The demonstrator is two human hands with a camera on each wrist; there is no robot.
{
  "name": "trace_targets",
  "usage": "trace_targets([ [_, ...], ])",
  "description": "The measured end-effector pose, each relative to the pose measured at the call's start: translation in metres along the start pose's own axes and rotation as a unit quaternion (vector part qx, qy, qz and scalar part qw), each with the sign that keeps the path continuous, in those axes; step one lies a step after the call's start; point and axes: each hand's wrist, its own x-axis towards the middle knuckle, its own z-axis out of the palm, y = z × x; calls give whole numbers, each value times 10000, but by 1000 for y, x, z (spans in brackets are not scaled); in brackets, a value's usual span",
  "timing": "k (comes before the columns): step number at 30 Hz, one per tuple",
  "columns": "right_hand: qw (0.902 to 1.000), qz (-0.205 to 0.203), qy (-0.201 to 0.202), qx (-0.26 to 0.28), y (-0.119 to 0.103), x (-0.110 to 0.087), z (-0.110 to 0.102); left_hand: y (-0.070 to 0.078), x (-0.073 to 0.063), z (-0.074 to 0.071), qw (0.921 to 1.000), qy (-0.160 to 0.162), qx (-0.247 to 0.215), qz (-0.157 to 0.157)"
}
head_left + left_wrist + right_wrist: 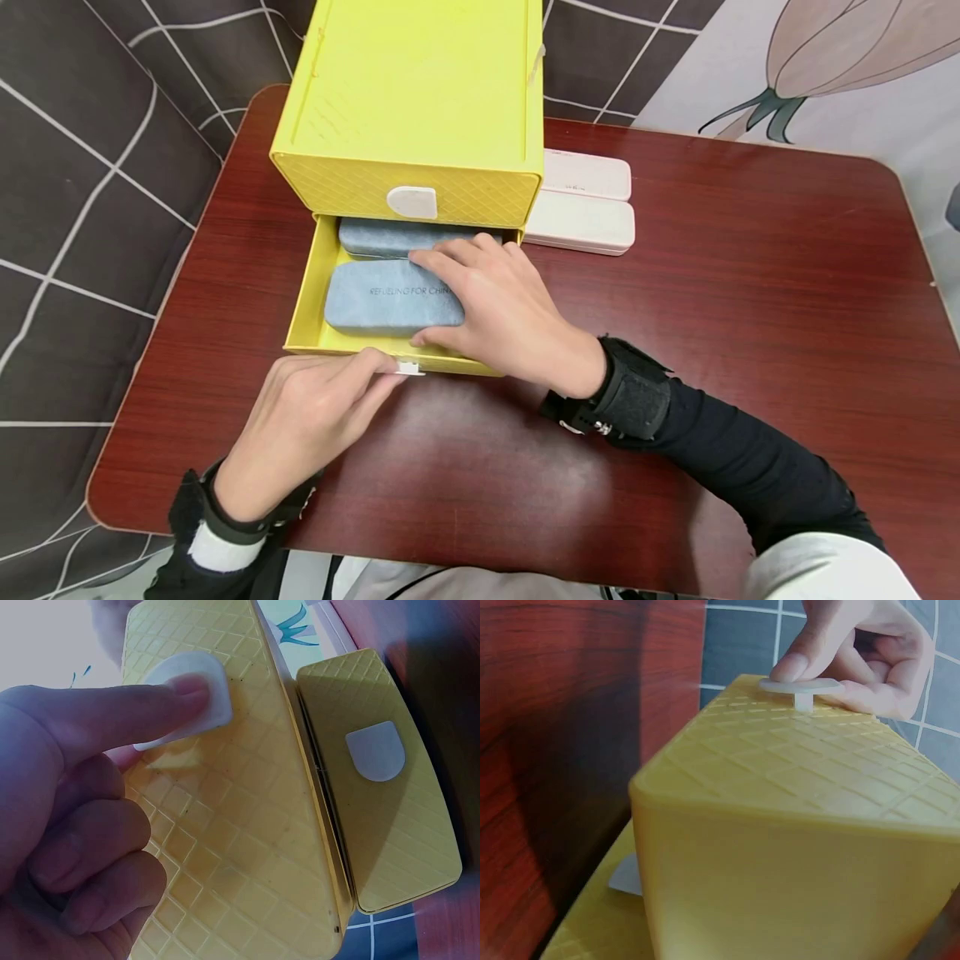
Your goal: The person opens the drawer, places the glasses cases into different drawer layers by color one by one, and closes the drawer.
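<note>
My left hand [311, 412] pinches the white knob [409, 368] of a pulled-out yellow drawer [302, 308]. In the left wrist view its thumb presses on the knob's flat face, and the other fingers are curled in. My right hand [498, 304] reaches over the drawer's right side and grips the right end of a light blue glasses case [390, 308], thumb at the near edge and fingers at the far edge. Dark lettering shows on its lid; the right end is hidden under the hand. Behind it lies a second blue case [375, 237], partly under the cabinet.
The yellow cabinet [420, 92] stands at the back of the reddish wooden table [712, 333], its upper drawer shut, with a white knob [412, 202]. Two pale pink cases [581, 221] lie against its right side. A dark tiled wall [82, 208] borders the left.
</note>
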Motion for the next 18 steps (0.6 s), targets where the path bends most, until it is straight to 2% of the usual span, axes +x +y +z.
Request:
trace_targets([
  [8, 9991, 77, -381, -166, -2, 3, -1, 0, 0, -2, 10000, -88, -41, -13],
  [18, 9972, 9, -620, -408, -5, 4, -1, 0, 0, -3, 9999, -154, -41, -40],
])
